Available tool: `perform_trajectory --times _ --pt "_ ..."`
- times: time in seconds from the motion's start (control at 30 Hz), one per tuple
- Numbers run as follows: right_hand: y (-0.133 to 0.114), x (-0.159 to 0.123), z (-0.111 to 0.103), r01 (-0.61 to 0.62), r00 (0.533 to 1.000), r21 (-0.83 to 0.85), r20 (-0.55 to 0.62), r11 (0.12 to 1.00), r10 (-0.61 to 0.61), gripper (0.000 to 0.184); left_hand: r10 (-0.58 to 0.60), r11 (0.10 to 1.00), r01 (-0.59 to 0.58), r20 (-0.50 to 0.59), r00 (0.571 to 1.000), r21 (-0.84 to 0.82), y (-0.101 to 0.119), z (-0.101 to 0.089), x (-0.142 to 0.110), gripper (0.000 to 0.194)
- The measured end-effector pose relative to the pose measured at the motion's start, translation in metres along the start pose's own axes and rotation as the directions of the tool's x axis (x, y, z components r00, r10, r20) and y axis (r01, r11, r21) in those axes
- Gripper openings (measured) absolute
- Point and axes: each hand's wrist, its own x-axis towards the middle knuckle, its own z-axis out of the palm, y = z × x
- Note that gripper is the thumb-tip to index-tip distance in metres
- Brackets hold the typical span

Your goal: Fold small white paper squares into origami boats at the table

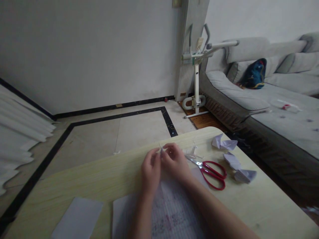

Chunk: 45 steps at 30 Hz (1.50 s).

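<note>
My left hand (151,167) and my right hand (175,162) meet above the table, fingers pinched together. Between their fingertips is a small piece of paper (161,150), mostly hidden, with thin tips showing upward. Right of my right hand lie scissors (213,175) with red handles, their blades pointing toward the hand. Small paper scraps (193,151) lie by the blade tips. Beneath my forearms is a stack of lined, written paper (171,209). Farther right rest folded paper shapes, one pair (225,143) behind another folded piece (245,176).
A white paper sheet (77,217) lies at the front left of the pale wooden table (109,179). Beyond the table are a tiled floor (99,139), a white exercise machine (196,79) and a grey sofa (294,116). A white curtain (17,132) hangs at the left.
</note>
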Motion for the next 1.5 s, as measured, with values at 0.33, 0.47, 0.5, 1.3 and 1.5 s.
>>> perform_trajectory --times 0.33,0.47,0.5,1.3,1.5 --pt "-0.0011 -0.0057 0.001 0.236 0.968 -0.322 -0.01 0.917 -0.252 0.021 0.018 0.999 -0.017 -0.039 0.999 0.036 -0.0063 0.0025 -0.0003 0.026" --pt "-0.0013 -0.0061 0.0009 0.221 0.971 -0.36 -0.008 0.906 -0.24 0.021 0.036 0.999 -0.034 -0.059 0.998 0.036 -0.0033 0.0019 0.0001 0.024" --pt "-0.0012 -0.0064 0.0011 0.204 0.974 -0.364 -0.016 0.909 -0.225 0.02 0.041 0.999 -0.039 -0.065 0.997 0.034 -0.0027 0.0018 0.0001 0.024" --pt "-0.0043 -0.006 -0.0001 0.076 0.99 -0.242 -0.096 0.967 -0.102 0.01 0.083 0.988 -0.078 -0.029 0.996 0.135 -0.0007 0.0039 -0.0043 0.015" --pt "-0.0046 -0.0055 -0.0014 0.125 0.988 -0.142 -0.07 0.982 -0.136 0.013 0.118 0.991 -0.114 -0.063 0.991 0.068 0.0024 0.0029 -0.004 0.016"
